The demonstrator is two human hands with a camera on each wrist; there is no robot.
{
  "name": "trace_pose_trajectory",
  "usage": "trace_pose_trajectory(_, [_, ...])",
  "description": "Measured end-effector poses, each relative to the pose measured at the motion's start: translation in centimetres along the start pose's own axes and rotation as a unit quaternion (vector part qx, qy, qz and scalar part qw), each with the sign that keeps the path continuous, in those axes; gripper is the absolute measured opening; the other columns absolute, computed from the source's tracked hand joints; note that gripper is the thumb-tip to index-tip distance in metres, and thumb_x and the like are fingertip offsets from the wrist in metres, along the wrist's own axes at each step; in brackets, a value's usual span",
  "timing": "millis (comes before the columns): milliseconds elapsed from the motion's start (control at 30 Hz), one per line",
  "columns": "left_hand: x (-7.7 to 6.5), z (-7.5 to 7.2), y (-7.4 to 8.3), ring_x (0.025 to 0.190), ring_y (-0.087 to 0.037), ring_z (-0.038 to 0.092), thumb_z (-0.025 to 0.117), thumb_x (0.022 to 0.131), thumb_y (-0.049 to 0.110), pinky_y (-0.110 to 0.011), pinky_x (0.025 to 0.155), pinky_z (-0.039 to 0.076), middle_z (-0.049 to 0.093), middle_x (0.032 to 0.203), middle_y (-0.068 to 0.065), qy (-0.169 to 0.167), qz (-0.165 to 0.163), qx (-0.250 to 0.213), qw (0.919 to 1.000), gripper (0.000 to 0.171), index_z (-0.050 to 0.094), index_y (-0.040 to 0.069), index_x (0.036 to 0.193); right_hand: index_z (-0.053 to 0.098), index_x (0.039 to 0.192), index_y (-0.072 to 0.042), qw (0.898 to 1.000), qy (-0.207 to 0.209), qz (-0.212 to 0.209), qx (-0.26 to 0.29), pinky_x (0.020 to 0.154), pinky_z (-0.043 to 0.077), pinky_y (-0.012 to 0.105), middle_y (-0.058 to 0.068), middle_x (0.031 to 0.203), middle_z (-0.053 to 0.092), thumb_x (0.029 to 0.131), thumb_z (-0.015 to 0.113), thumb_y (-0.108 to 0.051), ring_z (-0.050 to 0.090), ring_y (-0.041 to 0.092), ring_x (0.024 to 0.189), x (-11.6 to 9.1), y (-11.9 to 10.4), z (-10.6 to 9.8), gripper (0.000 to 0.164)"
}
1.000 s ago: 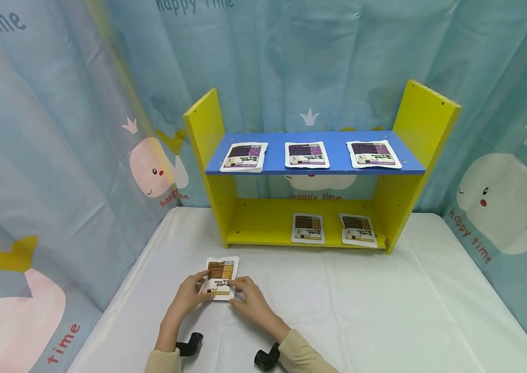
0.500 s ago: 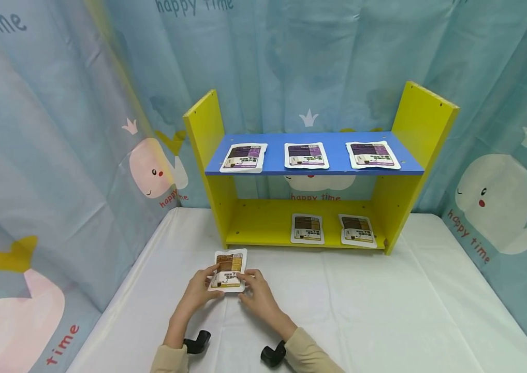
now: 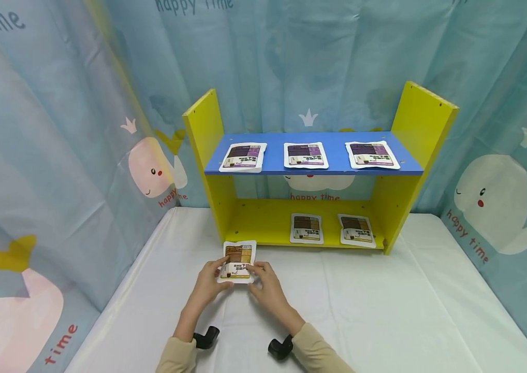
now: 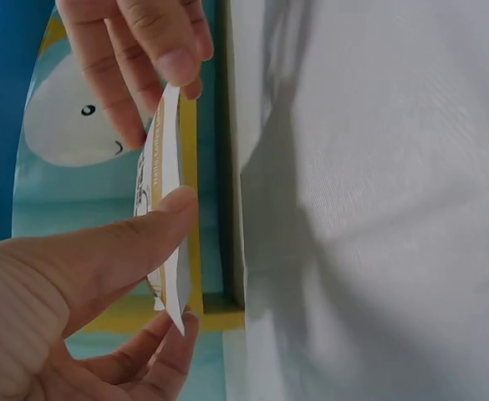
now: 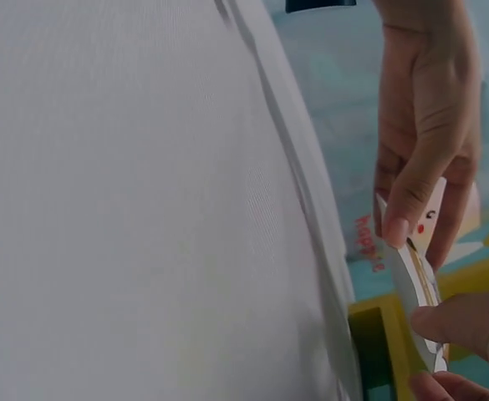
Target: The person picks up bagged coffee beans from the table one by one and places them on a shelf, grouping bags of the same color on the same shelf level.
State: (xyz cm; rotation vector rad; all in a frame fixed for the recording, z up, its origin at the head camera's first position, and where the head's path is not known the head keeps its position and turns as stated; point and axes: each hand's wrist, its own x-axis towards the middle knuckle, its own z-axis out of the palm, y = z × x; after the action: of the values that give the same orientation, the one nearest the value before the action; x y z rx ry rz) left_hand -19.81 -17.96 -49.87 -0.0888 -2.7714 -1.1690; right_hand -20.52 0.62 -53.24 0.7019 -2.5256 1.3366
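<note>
A white pouch [image 3: 237,263] with a brown-and-yellow printed label is held between both hands, in front of the shelf unit's lower left corner. My left hand [image 3: 208,284] pinches its left side, thumb at the near edge and fingers behind. On the opposite side, my right hand [image 3: 269,289] grips it with thumb and fingertips. Seen edge-on in the left wrist view, the pouch [image 4: 170,200] is thin, with the left thumb pressed on its bottom edge. The right wrist view also shows the pouch [image 5: 415,280] edge-on between the two hands.
A shelf unit has yellow side panels [image 3: 414,140], a blue upper shelf [image 3: 273,155] and a yellow lower shelf [image 3: 259,223]. Three purple-labelled pouches [image 3: 306,155] lie on the upper shelf. Two brown-labelled pouches [image 3: 307,228] lie at the lower shelf's middle and right. White cloth [image 3: 384,311] covers the table.
Both hands have carried the brown-labelled pouch forward and to the right, from over the table to the front edge of the lower shelf. The pouches on the shelves have not moved.
</note>
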Motion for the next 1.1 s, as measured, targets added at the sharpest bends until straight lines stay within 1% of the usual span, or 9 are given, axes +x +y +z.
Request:
trace_pose_trajectory(167, [0.4, 0.5, 0.6, 0.095, -0.03, 0.054, 0.081, 0.067, 0.005, -0.043, 0.083, 0.05, 0.053, 0.116, -0.022, 0.004, 0.005, -0.008, 0.9999, 0.069, 0.053, 0.001, 0.13, 0.061, 0.12, -0.006, 1.0, 0.02, -0.011, -0.019, 0.089, 0.048, 0.037, 0.013, 0.121, 0.052, 0.08, 0.07, -0.008, 0.056, 0.022, 0.103, 0.3, 0.6, -0.5, 0.041])
trace_pose_trajectory(367, [1.0, 1.1, 1.0, 0.095, -0.032, 0.054, 0.08, 0.067, 0.003, -0.044, 0.081, 0.049, 0.052, 0.114, -0.023, 0.019, 0.037, -0.016, 0.999, 0.061, 0.057, -0.003, 0.123, 0.061, 0.12, -0.007, 0.999, 0.031, -0.014, -0.032, 0.094, 0.046, 0.042, 0.013, 0.119, 0.054, 0.08, 0.071, -0.008, 0.052, 0.027, 0.111, 0.5, 1.4, -1.0, 0.042])
trace_pose_trajectory(533, [1.6, 1.5, 1.5, 0.096, -0.03, 0.053, 0.079, 0.069, 0.004, -0.041, 0.079, 0.047, 0.053, 0.113, -0.02, 0.026, 0.054, -0.014, 0.9981, 0.058, 0.058, -0.003, 0.123, 0.061, 0.12, -0.006, 0.998, 0.036, -0.014, -0.041, 0.095, 0.044, 0.044, 0.014, 0.12, 0.054, 0.08, 0.071, -0.008, 0.05, 0.03, 0.112, 0.8, 1.7, -1.6, 0.041])
trace_pose_trajectory(633, [1.9, 1.7, 1.9, 0.1, -0.032, 0.053, 0.078, 0.07, 0.004, -0.044, 0.082, 0.047, 0.054, 0.115, -0.019, 0.029, 0.068, -0.009, 0.9972, 0.056, 0.058, -0.003, 0.122, 0.061, 0.12, -0.005, 0.998, 0.038, -0.014, -0.041, 0.094, 0.044, 0.046, 0.015, 0.121, 0.054, 0.081, 0.07, -0.007, 0.05, 0.031, 0.112, 1.1, 1.8, -2.0, 0.04])
trace_pose_trajectory(700, [2.1, 1.9, 2.1, 0.104, -0.034, 0.052, 0.077, 0.071, 0.004, -0.046, 0.087, 0.046, 0.054, 0.116, -0.02, 0.03, 0.075, -0.004, 0.9967, 0.055, 0.057, -0.003, 0.123, 0.061, 0.12, -0.005, 0.998, 0.037, -0.009, -0.043, 0.094, 0.044, 0.045, 0.015, 0.121, 0.054, 0.081, 0.07, -0.007, 0.05, 0.031, 0.112, 1.3, 2.0, -2.3, 0.04])
trace_pose_trajectory(800, [2.5, 2.3, 2.2, 0.11, -0.036, 0.05, 0.077, 0.073, 0.006, -0.048, 0.092, 0.044, 0.053, 0.118, -0.02, 0.027, 0.071, 0.007, 0.9971, 0.055, 0.056, -0.002, 0.124, 0.06, 0.121, -0.007, 0.998, 0.034, -0.005, -0.056, 0.094, 0.045, 0.044, 0.014, 0.122, 0.054, 0.082, 0.069, -0.008, 0.05, 0.029, 0.112, 1.7, 2.5, -2.5, 0.04])
trace_pose_trajectory(900, [3.1, 2.6, 2.4, 0.112, -0.036, 0.048, 0.076, 0.075, 0.009, -0.048, 0.093, 0.044, 0.053, 0.12, -0.019, 0.024, 0.065, 0.015, 0.9975, 0.056, 0.055, -0.001, 0.126, 0.061, 0.12, -0.007, 0.997, 0.038, -0.014, -0.06, 0.093, 0.045, 0.046, 0.015, 0.121, 0.055, 0.082, 0.069, -0.008, 0.05, 0.031, 0.112, 2.2, 2.9, -2.8, 0.04])
trace_pose_trajectory(1000, [3.7, 3.0, 2.5, 0.112, -0.035, 0.048, 0.074, 0.077, 0.009, -0.047, 0.093, 0.044, 0.052, 0.12, -0.019, 0.027, 0.062, 0.015, 0.9976, 0.055, 0.055, 0.0, 0.127, 0.061, 0.12, -0.006, 0.996, 0.039, -0.029, -0.07, 0.092, 0.045, 0.048, 0.016, 0.119, 0.057, 0.082, 0.069, -0.007, 0.051, 0.033, 0.109, 2.8, 3.2, -3.2, 0.038])
trace_pose_trajectory(1100, [4.3, 3.4, 2.5, 0.112, -0.034, 0.048, 0.074, 0.078, 0.01, -0.046, 0.093, 0.045, 0.052, 0.121, -0.019, 0.032, 0.059, 0.013, 0.9976, 0.054, 0.055, 0.001, 0.127, 0.061, 0.119, -0.006, 0.996, 0.034, -0.033, -0.08, 0.091, 0.045, 0.048, 0.015, 0.117, 0.058, 0.083, 0.068, -0.008, 0.052, 0.032, 0.108, 3.5, 3.5, -3.5, 0.037])
